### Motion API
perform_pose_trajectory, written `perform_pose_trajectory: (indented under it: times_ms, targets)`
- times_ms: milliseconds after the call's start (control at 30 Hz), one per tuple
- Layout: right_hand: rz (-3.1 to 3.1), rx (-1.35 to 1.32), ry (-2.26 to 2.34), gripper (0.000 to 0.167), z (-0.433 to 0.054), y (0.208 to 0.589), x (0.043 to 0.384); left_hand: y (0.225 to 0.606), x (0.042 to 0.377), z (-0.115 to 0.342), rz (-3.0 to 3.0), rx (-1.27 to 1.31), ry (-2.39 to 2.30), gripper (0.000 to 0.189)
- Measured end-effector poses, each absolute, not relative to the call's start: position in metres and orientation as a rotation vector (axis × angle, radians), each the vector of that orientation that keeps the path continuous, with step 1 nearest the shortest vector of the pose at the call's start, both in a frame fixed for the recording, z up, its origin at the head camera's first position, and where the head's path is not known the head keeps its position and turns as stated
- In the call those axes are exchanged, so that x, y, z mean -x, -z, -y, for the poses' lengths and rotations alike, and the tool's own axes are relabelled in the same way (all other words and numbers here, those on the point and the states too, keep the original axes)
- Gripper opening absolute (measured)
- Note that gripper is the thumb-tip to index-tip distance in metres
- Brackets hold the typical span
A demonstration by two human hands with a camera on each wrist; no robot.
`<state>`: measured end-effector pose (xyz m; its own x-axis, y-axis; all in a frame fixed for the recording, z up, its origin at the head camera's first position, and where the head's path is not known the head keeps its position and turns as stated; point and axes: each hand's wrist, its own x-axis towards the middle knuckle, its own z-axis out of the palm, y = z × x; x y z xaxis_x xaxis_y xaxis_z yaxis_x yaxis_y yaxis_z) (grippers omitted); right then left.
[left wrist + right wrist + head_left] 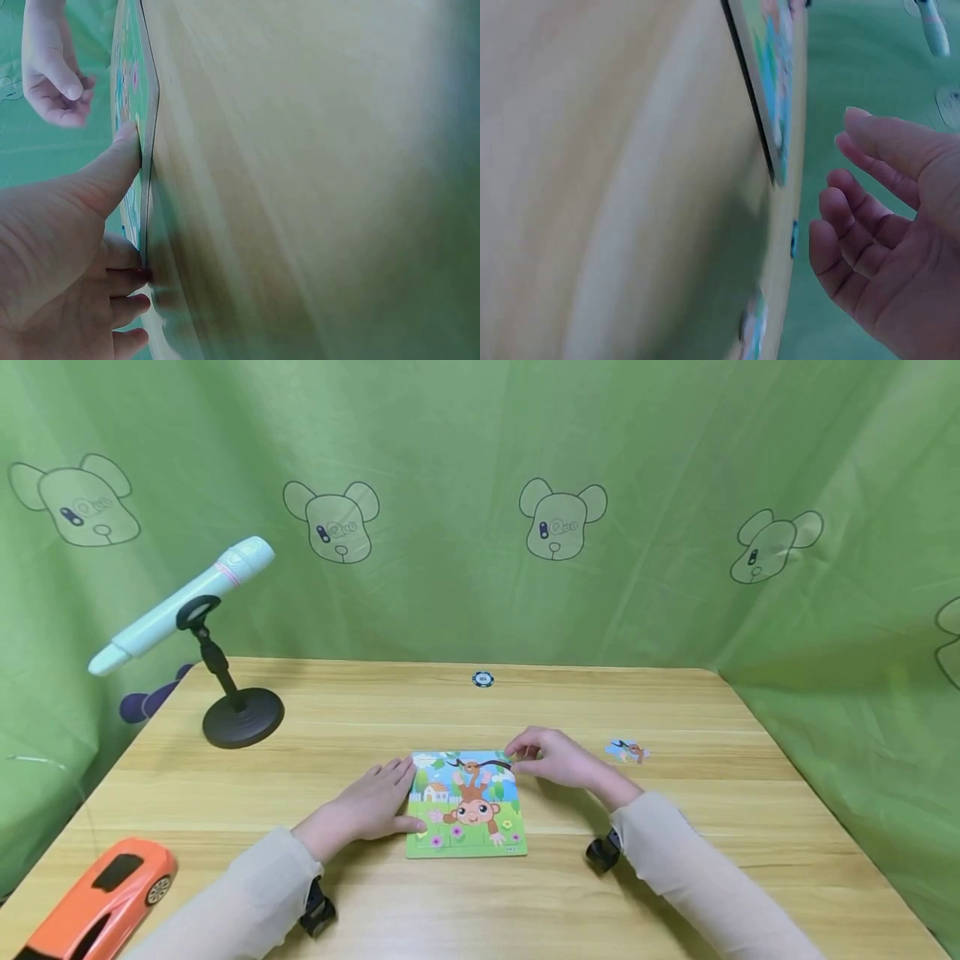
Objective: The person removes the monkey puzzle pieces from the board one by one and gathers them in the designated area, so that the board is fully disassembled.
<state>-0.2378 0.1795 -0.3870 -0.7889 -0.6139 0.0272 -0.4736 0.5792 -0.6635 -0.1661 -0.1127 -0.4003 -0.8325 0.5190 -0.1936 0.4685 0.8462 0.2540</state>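
A square jigsaw puzzle (468,827) with a monkey picture lies flat on the table. My left hand (375,802) rests at its left side, fingers fairly straight. In the left wrist view, its thumb (120,161) lies over the puzzle's face while the fingertips are at the board's edge. My right hand (551,758) hovers by the top right corner of the puzzle. Seen from the right wrist, its fingers (847,225) are loosely bent with nothing between them and the thumb. To the right of that hand lies a small loose puzzle part (628,751) with monkey print.
A light-blue microphone (180,606) sits in a black stand (243,718) at the back left. An orange toy car (101,897) is at the front left. Near the back edge of the wooden table (480,918) lies a round chip (483,679). Green curtain (450,427) surrounds the table.
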Motion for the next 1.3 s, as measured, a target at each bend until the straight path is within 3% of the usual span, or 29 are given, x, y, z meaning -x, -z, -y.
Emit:
perform_pose_trajectory:
  times_ms: [400, 1300]
  targets:
    - [-2.594, 1.007, 0.784, 0.02, -0.154, 0.401, 0.235, 0.402, 0.168, 0.113, -2.78, -0.752, -0.284, 0.086]
    - [-2.557, 0.94, 0.738, 0.013, -0.142, 0.403, 0.234, 0.399, 0.166, 0.112, -2.768, -0.75, -0.285, 0.085]
